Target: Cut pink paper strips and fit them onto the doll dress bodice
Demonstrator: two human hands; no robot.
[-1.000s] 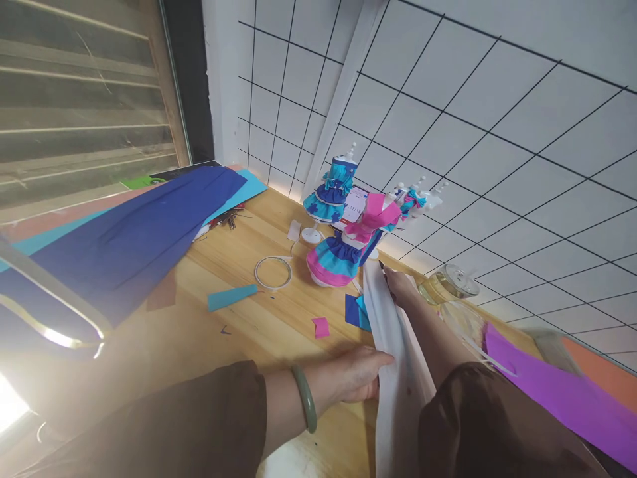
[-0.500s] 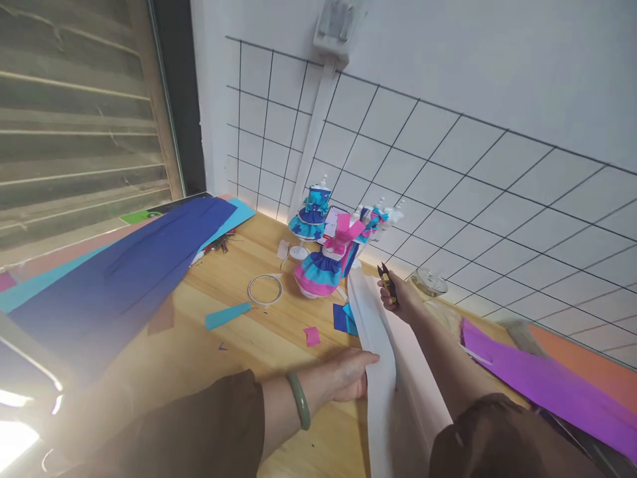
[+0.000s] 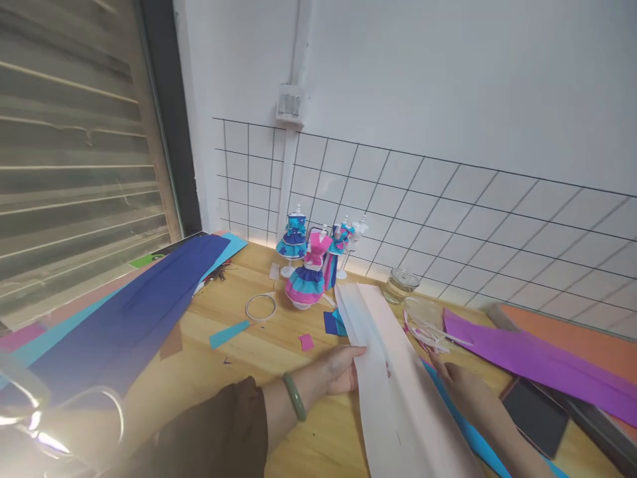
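Note:
My left hand [image 3: 343,369] is closed on the long edge of a pale white sheet [image 3: 375,392], thumb on top and fingers underneath. The sheet is folded lengthwise and runs toward me. On its right, my right hand [image 3: 460,385] is low over the table with its fingers bent down and partly hidden. Its fingertips meet a thin pink-and-white item [image 3: 421,337], whose kind I cannot make out. A blue strip [image 3: 468,425] lies between that hand and the sheet. Beyond the sheet stand small dress forms, one in a pink top and striped skirt [image 3: 306,285], another in a blue tiered dress [image 3: 292,242].
Dark blue sheets [image 3: 134,299] cover the left side. A hoop [image 3: 261,306], a teal strip [image 3: 229,333] and a pink scrap [image 3: 306,342] lie mid-table. A clear round container [image 3: 401,285], a purple sheet [image 3: 527,358] and a dark phone-like slab [image 3: 535,415] are at right.
My right hand has moved down and right from above the sheet's far end; the small black-and-yellow snips it held are out of sight. My left hand still holds the sheet. The view has tilted up.

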